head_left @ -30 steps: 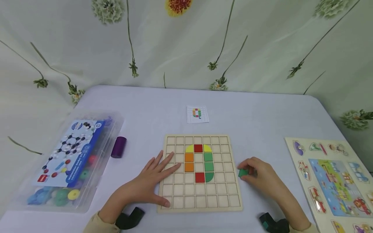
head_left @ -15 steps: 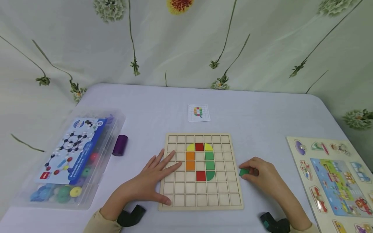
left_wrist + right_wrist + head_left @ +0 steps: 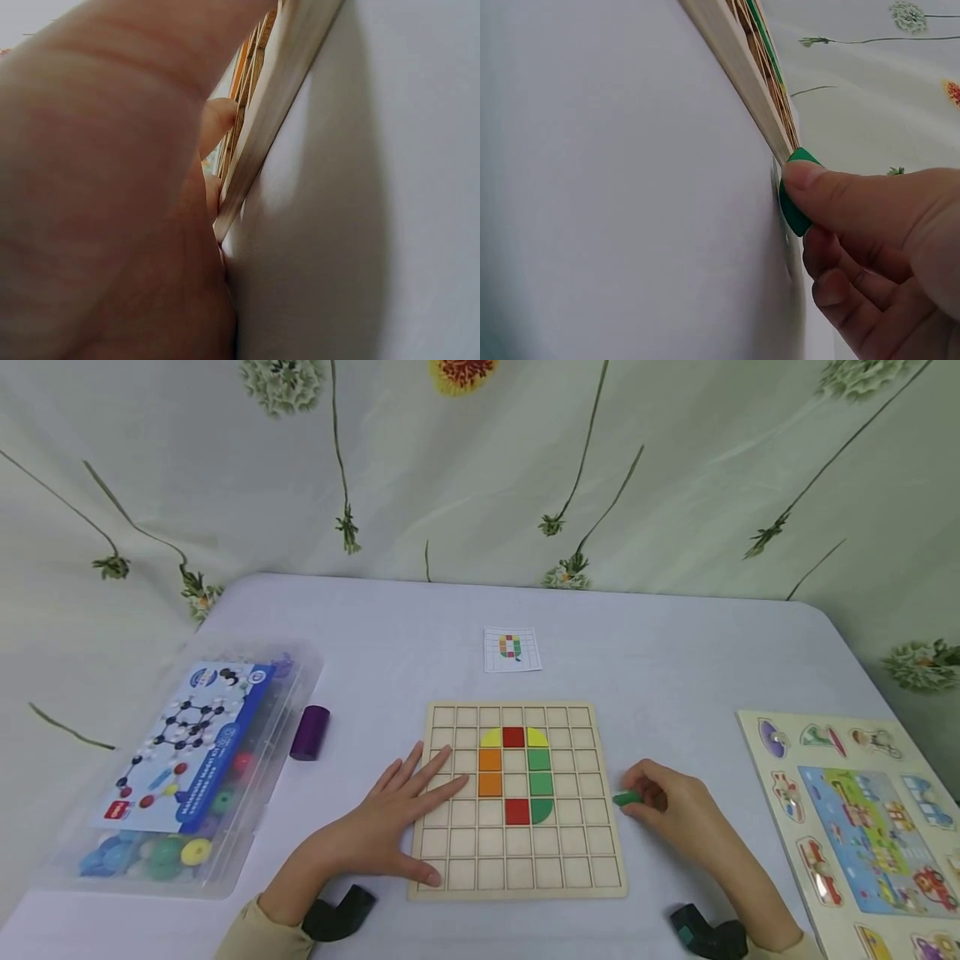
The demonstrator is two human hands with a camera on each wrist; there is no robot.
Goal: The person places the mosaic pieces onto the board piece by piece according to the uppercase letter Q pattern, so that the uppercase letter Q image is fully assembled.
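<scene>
A wooden grid board [image 3: 592, 877] lies in the middle of the table, with red, yellow, orange and green tiles [image 3: 540, 760] set in a ring of its cells. My left hand [image 3: 375, 835] rests spread over the board's left side, fingers straight and thumb near its lower left corner. Just right of the board, my right hand [image 3: 671, 802] pinches a small green tile [image 3: 627, 797] between thumb and fingers. The right wrist view shows this green tile [image 3: 796, 199] with a curved edge. Behind the board lies a small pattern card [image 3: 512, 650] with a similar coloured figure.
On the left stands a clear plastic box [image 3: 225, 868] of coloured parts with a blue printed sheet, and a purple cylinder [image 3: 309, 733] beside it. A wooden picture puzzle board [image 3: 780, 852] lies at the right. Flowered cloth [image 3: 465, 485] hangs behind the table.
The green tile has turned in the right hand's fingers and now shows a narrower side. The left hand stays in place on the board.
</scene>
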